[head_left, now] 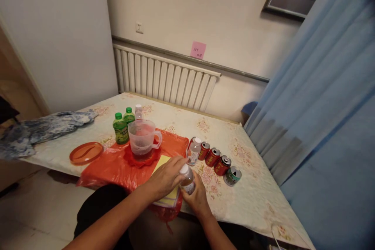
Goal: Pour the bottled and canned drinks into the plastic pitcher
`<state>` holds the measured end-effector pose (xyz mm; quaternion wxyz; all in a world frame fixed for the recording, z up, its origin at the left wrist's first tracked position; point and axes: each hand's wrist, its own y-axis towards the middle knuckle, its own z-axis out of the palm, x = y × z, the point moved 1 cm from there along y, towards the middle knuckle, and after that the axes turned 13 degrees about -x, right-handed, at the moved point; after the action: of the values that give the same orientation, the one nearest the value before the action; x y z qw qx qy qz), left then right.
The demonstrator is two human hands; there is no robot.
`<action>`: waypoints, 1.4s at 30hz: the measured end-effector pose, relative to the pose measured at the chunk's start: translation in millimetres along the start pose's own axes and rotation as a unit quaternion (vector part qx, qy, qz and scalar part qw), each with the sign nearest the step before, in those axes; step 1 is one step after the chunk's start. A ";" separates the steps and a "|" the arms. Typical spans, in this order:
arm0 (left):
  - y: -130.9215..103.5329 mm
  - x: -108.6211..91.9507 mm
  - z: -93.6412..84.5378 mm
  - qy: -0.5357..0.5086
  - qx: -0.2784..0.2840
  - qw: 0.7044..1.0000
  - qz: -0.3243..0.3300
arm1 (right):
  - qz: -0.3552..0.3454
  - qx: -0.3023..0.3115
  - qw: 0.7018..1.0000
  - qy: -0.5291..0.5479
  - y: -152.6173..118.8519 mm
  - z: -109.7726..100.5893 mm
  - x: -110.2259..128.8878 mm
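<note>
Near the table's front edge, my right hand point(198, 197) wraps round the lower part of a small clear plastic bottle point(188, 181) with a white cap. My left hand point(168, 177) closes on the same bottle from the left, its fingers and thumb at the cap. The bottle is roughly upright, and its label is partly hidden by my fingers. Just behind it stands another clear bottle point(193, 152) with a white cap. Under my left hand lies a yellow cloth point(164, 161) on a red plastic bag point(172, 140).
A clear plastic jug point(142, 140) sits in a red scalloped dish point(143, 161). Green bottles point(120, 131) stand behind it, and an orange lid point(86, 153) lies left. Red cans point(213, 157) and a green can point(232, 175) line up on the right. A blue curtain point(316, 105) hangs beside the table.
</note>
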<state>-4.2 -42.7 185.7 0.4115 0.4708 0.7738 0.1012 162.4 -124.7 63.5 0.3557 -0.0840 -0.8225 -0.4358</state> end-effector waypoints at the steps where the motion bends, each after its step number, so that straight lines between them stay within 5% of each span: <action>1: 1.4 -2.8 -4.5 0.023 0.016 1.000 0.012 | -0.009 0.010 1.000 0.006 0.4 -0.1 3.1; 5: -2.1 -4.5 -23.5 0.101 0.048 0.994 0.006 | -0.031 0.047 0.998 0.029 7.4 3.1 17.3; 8: -10.2 1.6 -34.9 0.111 0.012 0.993 -0.032 | -0.050 0.066 0.996 0.038 17.9 9.5 32.7; 13: -23.1 19.5 -49.7 0.075 -0.153 0.977 -0.131 | -0.085 0.107 0.990 0.035 40.2 26.7 59.1; 18: -40.0 45.4 -68.9 -0.051 -0.308 0.917 -0.248 | -0.118 0.113 0.987 0.007 67.6 43.7 72.7; 21: -64.2 74.1 -67.2 -0.269 -0.281 0.847 -0.362 | -0.147 0.109 0.983 -0.022 96.9 50.8 79.7; 24: -101.1 109.6 -53.7 -0.485 -0.249 0.715 -0.438 | -0.199 0.117 0.971 -0.066 134.6 58.4 85.7; 27: -140.4 139.6 -40.3 -0.576 -0.254 0.593 -0.502 | -0.248 0.133 0.950 -0.131 172.0 69.3 87.1; 29: -160.3 150.0 -35.9 -0.611 -0.248 0.556 -0.506 | -0.281 0.140 0.932 -0.179 193.1 78.0 86.3; 34: -178.5 151.4 -35.7 -0.661 -0.192 0.571 -0.447 | -0.342 0.156 0.882 -0.283 228.1 98.5 87.4; 42: -177.9 155.8 -32.4 -0.672 -0.189 0.573 -0.429 | -0.393 0.173 0.835 -0.344 248.5 115.0 103.7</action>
<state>-176.7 -4.0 25.3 0.8883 -0.0719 0.3497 -0.2890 138.9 97.4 252.9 -0.1431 0.1652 -0.9175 -0.3323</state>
